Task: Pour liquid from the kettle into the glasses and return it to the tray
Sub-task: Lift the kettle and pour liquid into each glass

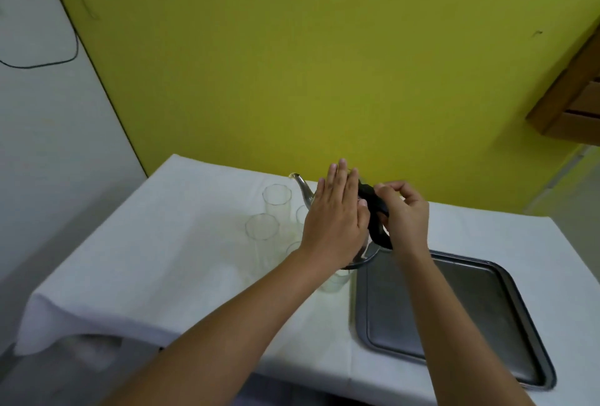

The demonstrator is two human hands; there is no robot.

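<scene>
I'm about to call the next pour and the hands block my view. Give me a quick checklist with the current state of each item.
1. Right hand on the kettle handle: ok, fingers wrapped round it.
2. Left hand steadying the kettle top: ok, laid flat over it.
3. Spout over a glass: cannot tell; it points toward the far glass, but blur hides the alignment.
4. Glasses upright: ok for the far glass and near-left glass; the others are partly hidden.
5. Liquid already in the glasses: cannot tell.
6. Tray free for the return: ok, nothing on it.
</scene>
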